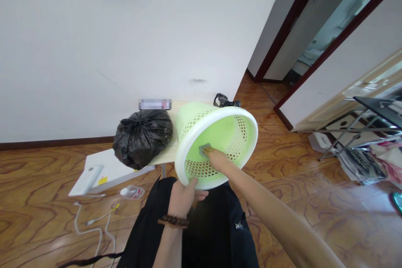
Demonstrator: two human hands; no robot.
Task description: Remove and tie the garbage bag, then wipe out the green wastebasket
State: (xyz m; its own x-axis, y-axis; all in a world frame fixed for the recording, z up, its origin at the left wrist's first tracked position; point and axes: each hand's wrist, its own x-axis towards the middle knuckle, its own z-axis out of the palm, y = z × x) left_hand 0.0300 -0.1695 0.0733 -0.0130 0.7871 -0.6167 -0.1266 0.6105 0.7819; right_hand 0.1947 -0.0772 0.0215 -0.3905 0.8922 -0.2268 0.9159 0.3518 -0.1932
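A light green perforated basket point(216, 111) lies tilted with its round mouth toward me, on a pale wooden surface point(169, 153). My left hand point(185, 197), with a beaded bracelet on the wrist, grips the lower left rim, thumb inside and fingers beneath. Inside the basket, my right hand point(215, 158) holds a small grey cloth point(204, 149) against the inner bottom. Just left of the basket sits a knotted black plastic bag point(143, 136). Behind the basket on the right, part of another black bag point(226, 101) shows.
A blurred box point(155, 104) stands against the wall. On the wooden floor lie a white board point(106, 167), a clear bottle point(132, 192) and white cables point(89, 230). A dark folding table point(380, 111) is at the right, near piled clothes point(364, 163).
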